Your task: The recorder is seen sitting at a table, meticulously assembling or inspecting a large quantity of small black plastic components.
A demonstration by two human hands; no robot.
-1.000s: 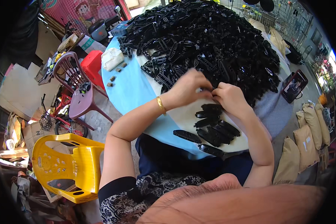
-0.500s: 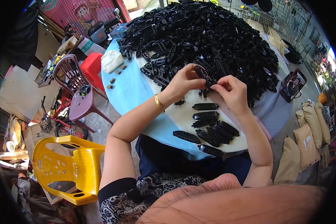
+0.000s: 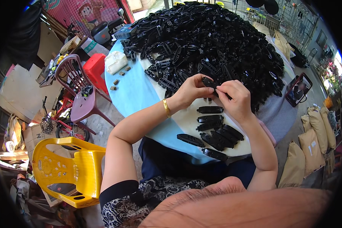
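My left hand (image 3: 192, 90) and my right hand (image 3: 235, 98) meet over the round table (image 3: 136, 93), both pinching one small black plastic part (image 3: 210, 82) between the fingertips. A gold bangle (image 3: 167, 108) sits on my left wrist. Just below the hands lie several flat black oval pieces (image 3: 212, 131) in a loose group near the table's front edge. Behind the hands rises a large heap of black plastic parts (image 3: 212, 41) covering most of the table.
A phone (image 3: 298, 89) lies at the table's right edge. A white cloth bundle (image 3: 116, 62) rests at the left. Beside the table stand a yellow plastic chair (image 3: 62, 171), a maroon chair (image 3: 79, 98) and a red stool (image 3: 95, 68). Tan sacks (image 3: 311, 144) line the right.
Both hands have lifted from the row of oval pieces up toward the heap and now hold one black part between them.
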